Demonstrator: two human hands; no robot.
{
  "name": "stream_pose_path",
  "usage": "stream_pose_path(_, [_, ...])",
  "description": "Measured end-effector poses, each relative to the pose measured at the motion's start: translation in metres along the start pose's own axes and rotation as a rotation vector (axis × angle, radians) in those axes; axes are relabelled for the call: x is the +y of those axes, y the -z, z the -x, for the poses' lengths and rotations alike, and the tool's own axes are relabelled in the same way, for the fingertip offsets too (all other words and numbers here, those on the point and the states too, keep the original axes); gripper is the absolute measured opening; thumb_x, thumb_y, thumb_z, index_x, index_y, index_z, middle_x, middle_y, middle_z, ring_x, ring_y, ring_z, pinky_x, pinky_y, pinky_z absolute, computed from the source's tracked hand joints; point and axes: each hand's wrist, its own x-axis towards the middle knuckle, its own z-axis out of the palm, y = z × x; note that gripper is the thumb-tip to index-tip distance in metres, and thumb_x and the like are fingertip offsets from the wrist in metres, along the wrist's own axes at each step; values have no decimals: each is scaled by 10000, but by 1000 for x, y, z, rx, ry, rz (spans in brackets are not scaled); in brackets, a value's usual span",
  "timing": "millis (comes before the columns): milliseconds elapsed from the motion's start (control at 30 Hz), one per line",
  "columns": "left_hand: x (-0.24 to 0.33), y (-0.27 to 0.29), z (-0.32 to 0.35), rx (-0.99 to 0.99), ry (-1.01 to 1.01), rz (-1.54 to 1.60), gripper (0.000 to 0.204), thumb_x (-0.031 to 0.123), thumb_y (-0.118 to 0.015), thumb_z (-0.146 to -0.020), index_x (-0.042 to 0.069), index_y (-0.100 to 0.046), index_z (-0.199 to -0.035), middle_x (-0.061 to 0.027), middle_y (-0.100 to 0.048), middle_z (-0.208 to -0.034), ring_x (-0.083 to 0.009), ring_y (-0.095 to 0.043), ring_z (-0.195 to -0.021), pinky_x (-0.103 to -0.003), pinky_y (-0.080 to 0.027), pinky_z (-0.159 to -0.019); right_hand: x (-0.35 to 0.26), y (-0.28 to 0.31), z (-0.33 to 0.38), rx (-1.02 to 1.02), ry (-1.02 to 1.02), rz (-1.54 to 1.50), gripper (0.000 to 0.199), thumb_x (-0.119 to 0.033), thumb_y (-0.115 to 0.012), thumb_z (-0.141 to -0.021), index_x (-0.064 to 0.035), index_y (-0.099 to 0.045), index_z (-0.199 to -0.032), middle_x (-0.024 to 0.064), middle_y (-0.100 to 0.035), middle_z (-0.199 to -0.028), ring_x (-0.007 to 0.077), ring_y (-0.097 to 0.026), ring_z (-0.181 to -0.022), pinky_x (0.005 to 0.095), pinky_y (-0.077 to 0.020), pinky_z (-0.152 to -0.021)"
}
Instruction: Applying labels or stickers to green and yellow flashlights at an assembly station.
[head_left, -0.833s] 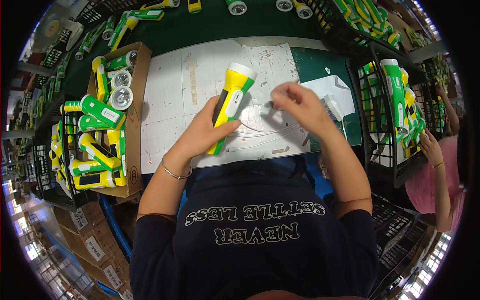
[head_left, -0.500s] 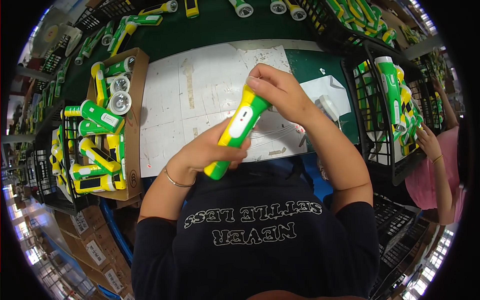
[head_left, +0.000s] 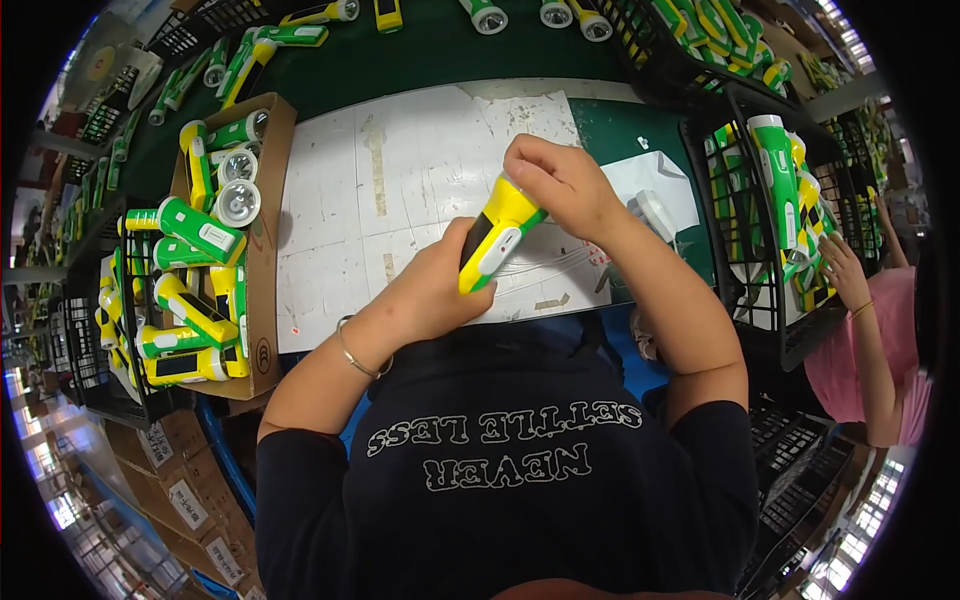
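A yellow and green flashlight [head_left: 497,237] is held tilted over the white paper-covered worktop [head_left: 400,180]. My left hand [head_left: 437,288] grips its handle end from below. My right hand [head_left: 556,182] closes over its head end from above, fingers wrapped around the front. Thin white wires [head_left: 560,262] lie on the paper just under the flashlight.
A cardboard box [head_left: 268,230] at left holds several yellow and green flashlights [head_left: 190,225]. Black wire crates [head_left: 745,240] at right hold more. A white sheet and small white part [head_left: 655,205] lie right of my hands. Another person in pink [head_left: 880,330] reaches into the right crate.
The flashlight swung from upright in my left hand to tilted right, and my right hand moved from the wires onto its head end.
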Motion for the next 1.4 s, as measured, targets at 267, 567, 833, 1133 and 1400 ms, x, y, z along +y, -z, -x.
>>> stream_pose_path(267, [-2, -4, 2, 82, -128, 3, 607, 130, -696, -740, 17, -365, -1237, -154, -576, -1028, -312, -604, -880, -363, -482, -776, -2, 4, 3, -25, -85, -206, 348, -390, -536, -867, -47, -590, -875, 8, -557, -611, 89, -476, -554, 239, -371, -520])
stream_pose_path(567, [-2, 3, 4, -321, 124, 914, 709, 117, -697, -721, 28, -337, -1325, -60, -500, -850, -144, -531, -643, -262, -454, -610, -9, 10, 5, -42, -116, -306, 365, -377, -538, -889, -21, -620, -889, -5, -532, -661, 67, -466, -593, 222, -375, -525])
stream_pose_path(833, [1, 4, 5, -320, 114, 887, 700, 116, -691, -728, 25, -337, -1325, -62, -500, -852, -147, -533, -649, -267, -456, -610, -17, 13, 8, -39, -90, -311, 386, -395, -542, -887, -18, -622, -910, -12, -540, -673, 53, -466, -601, 208, -372, -516])
stream_pose_path(1133, [2, 5, 6, -302, 74, 797, 579, 154, -694, -746, 48, -397, -1231, -51, -508, -889, -134, -532, -683, -268, -464, -620, -15, 12, 10, -63, -65, -366, 370, -372, -548, -882, -13, -621, -932, -13, -563, -695, 56, -476, -613, 206, -377, -542])
stream_pose_path(1400, [1, 0, 1, -273, 76, 738, 529, 173, -682, -769, 37, -411, -1204, -47, -506, -895, -125, -522, -736, -263, -466, -653, -28, 19, 15, -118, -135, -150, 304, -279, -584, -845, -7, -581, -981, 11, -585, -773, 70, -518, -684, 224, -423, -615])
